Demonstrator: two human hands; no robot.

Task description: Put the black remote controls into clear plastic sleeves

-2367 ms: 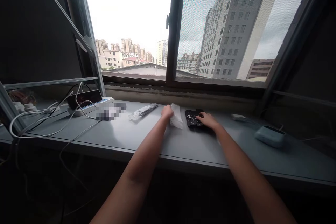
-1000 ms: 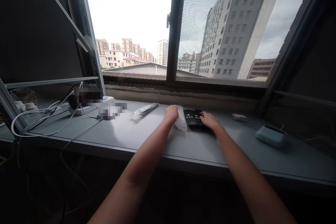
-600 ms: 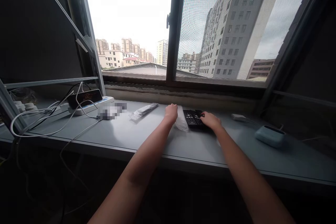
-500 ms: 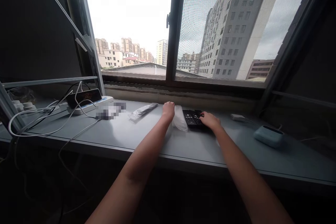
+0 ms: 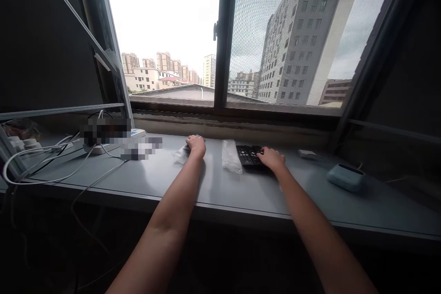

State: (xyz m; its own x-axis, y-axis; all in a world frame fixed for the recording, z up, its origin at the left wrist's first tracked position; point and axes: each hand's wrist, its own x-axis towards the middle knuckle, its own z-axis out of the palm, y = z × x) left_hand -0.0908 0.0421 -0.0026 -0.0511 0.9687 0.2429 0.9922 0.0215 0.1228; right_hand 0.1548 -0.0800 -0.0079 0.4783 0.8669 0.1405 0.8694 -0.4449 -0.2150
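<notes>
My left hand (image 5: 196, 145) is closed over a clear plastic sleeve (image 5: 180, 155) with a dark, long item inside. The hand covers much of that sleeve, so the item's kind is hard to make out. Black remote controls (image 5: 246, 156) with pale buttons lie side by side on the grey tabletop. At their right edge my right hand (image 5: 273, 158) is closed, with its fingers curled on a remote control. Between my hands, touching the left side of the remotes, rests another clear plastic sleeve (image 5: 232, 157) that looks flat.
A light blue rounded box (image 5: 346, 177) sits on the right of the table (image 5: 213, 188), with a small white object (image 5: 306, 154) behind it. On the left are a white power strip (image 5: 138, 133), tangled cables (image 5: 44, 179) and blurred-out items. A window runs along the back.
My left hand has moved left, from beside the flat sleeve to the sleeve with the dark item, and now covers it. My right hand stays at the remotes. The view has shifted slightly.
</notes>
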